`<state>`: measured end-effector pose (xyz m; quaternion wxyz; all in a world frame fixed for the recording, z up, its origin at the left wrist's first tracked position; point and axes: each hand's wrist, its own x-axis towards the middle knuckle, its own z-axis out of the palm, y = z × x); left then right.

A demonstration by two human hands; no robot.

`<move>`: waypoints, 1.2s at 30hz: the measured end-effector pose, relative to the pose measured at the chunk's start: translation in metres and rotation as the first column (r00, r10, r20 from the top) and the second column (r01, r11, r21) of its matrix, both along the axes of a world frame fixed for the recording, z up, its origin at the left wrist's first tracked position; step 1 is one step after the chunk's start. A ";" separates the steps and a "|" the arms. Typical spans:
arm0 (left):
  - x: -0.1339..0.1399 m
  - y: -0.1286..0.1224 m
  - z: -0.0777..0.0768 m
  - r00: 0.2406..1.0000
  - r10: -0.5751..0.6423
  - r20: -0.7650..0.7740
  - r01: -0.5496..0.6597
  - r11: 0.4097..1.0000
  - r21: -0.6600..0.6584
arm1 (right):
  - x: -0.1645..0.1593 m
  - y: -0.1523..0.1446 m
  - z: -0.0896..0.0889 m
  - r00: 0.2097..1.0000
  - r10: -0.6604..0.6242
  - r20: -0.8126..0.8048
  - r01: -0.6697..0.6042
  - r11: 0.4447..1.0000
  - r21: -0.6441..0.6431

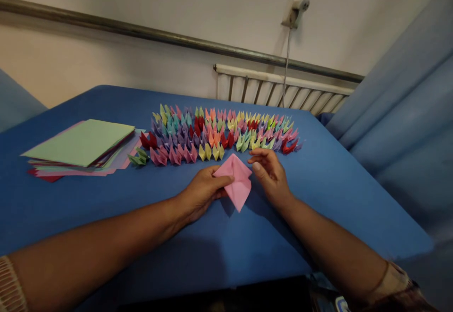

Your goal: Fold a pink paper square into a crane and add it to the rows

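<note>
Well, the blue table (354, 198) holds a pile and a crowd of small things. At ten o'clock from the middle lies a messy stack of paper (85, 142), with a light green sheet on top and pink, blue and red edges poking out below. At twelve o'clock stand many little folded paper shapes (214, 136) in rows, red, pink, purple, yellow, green and orange, with pointy tips up. Right in front of them, near the middle, is a pink folded paper (241, 189), held up between the two hands. The left hand (202, 185), at nine o'clock, pinches it, thumb on top. The right hand (273, 176), at three o'clock, is just beside its corner, fingers bent, thumb and fingertips apart. A blue curtain (396, 99) hangs at two o'clock.
</note>
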<state>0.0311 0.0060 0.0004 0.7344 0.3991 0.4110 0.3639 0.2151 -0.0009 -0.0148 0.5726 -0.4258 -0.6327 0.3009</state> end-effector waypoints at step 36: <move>0.001 0.002 -0.008 0.979 0.155 -0.135 -0.113 0.954 0.277 | -0.015 -0.012 -0.006 0.905 -0.032 0.424 0.006 0.998 0.061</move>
